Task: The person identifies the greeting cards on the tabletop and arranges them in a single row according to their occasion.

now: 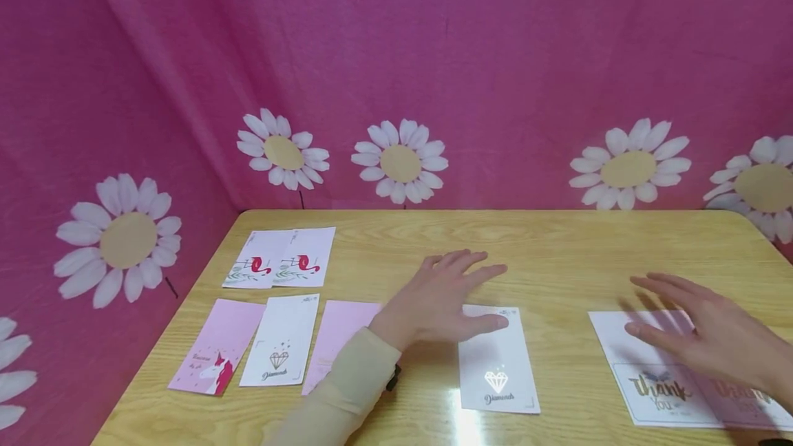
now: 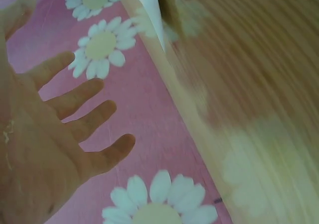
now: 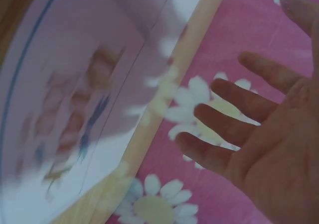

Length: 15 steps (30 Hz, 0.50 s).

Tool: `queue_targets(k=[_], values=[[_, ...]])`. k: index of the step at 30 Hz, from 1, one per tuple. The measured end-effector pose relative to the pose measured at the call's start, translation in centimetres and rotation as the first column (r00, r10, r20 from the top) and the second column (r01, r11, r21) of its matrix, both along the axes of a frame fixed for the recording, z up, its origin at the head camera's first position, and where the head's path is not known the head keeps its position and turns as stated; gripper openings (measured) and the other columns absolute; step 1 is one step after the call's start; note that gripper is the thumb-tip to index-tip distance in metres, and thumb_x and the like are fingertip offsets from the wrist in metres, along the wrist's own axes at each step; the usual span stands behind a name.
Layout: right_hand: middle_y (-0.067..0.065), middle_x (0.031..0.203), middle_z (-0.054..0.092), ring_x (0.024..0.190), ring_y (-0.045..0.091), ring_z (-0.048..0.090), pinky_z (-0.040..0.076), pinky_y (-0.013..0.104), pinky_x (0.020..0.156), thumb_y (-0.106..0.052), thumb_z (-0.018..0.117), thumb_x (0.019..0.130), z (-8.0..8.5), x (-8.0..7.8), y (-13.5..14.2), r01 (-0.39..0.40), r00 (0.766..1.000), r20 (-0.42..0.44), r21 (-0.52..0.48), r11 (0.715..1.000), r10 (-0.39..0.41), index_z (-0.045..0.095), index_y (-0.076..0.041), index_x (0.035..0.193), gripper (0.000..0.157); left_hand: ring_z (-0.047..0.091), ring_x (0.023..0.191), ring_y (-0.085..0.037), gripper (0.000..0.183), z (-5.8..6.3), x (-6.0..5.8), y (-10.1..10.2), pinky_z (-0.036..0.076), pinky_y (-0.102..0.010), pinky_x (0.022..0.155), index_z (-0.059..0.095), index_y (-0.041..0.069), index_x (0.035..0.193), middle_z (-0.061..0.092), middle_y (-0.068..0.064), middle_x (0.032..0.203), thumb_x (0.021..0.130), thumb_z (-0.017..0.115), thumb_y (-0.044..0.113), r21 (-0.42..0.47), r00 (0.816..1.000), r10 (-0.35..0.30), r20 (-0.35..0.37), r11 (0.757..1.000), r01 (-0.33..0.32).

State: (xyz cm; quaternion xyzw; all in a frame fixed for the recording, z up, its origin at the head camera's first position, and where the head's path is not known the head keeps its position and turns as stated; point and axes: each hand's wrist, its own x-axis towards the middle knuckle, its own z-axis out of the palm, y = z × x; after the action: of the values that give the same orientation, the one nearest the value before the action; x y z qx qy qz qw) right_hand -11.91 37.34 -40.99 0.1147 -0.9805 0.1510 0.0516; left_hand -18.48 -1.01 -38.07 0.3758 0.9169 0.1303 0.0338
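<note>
My left hand (image 1: 451,298) hovers over the table with its fingers spread, its thumb above the top of a white card (image 1: 492,349) marked "Diamonds". In the left wrist view that palm (image 2: 40,144) holds nothing. To the right, my right hand (image 1: 712,336) hangs above two "Thank you" cards, one white (image 1: 657,398) and one pinkish (image 1: 740,401), its fingers extended and apart. The right wrist view shows a "Thank you" card (image 3: 75,114) blurred and near that hand. The left forearm partly hides a pink card (image 1: 337,332).
On the left lie a pink unicorn card (image 1: 217,343) and another white Diamonds card (image 1: 285,336). Behind them are two flamingo cards (image 1: 250,253), side by side. A pink curtain (image 1: 495,54) with daisies rises behind the wooden table (image 1: 526,239).
</note>
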Motion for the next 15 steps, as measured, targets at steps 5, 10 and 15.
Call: queue_targets(k=[5,10,15], values=[[0.037,0.139,0.053,0.118,0.067,0.049,0.042,0.078,0.086,-0.049,0.079,0.085,-1.2,0.2,2.4,0.059,0.998,0.032,0.045,0.997,-0.060,0.055,-0.001,0.139,0.077,0.033,0.154,-0.021,0.072,-0.2,0.2,2.0,0.035,-0.056,0.119,0.031,0.045,0.158,0.033,0.008,0.166,0.094,0.045,0.075,-0.039,0.999,-0.035,0.005,0.999,0.035],[0.038,0.133,0.056,0.113,0.067,0.050,0.042,0.076,0.084,-0.048,0.087,0.075,-2.2,0.4,3.8,0.105,0.994,-0.020,0.048,0.993,-0.104,0.059,-0.002,0.133,0.079,0.034,0.153,-0.017,0.072,-0.3,0.2,3.8,0.036,-0.052,0.118,0.033,0.045,0.157,0.035,0.009,0.165,0.093,0.044,0.076,-0.083,0.998,-0.063,0.012,0.994,0.064],[0.040,0.134,0.053,0.114,0.065,0.051,0.042,0.077,0.085,-0.050,0.090,0.070,-2.4,0.2,3.9,0.061,0.998,0.021,0.083,0.995,-0.063,0.059,-0.003,0.135,0.086,0.032,0.153,-0.013,0.072,-0.4,0.3,5.9,0.035,-0.049,0.120,0.030,0.049,0.157,0.032,0.013,0.166,0.093,0.043,0.079,-0.138,0.995,-0.076,0.059,0.987,0.083]])
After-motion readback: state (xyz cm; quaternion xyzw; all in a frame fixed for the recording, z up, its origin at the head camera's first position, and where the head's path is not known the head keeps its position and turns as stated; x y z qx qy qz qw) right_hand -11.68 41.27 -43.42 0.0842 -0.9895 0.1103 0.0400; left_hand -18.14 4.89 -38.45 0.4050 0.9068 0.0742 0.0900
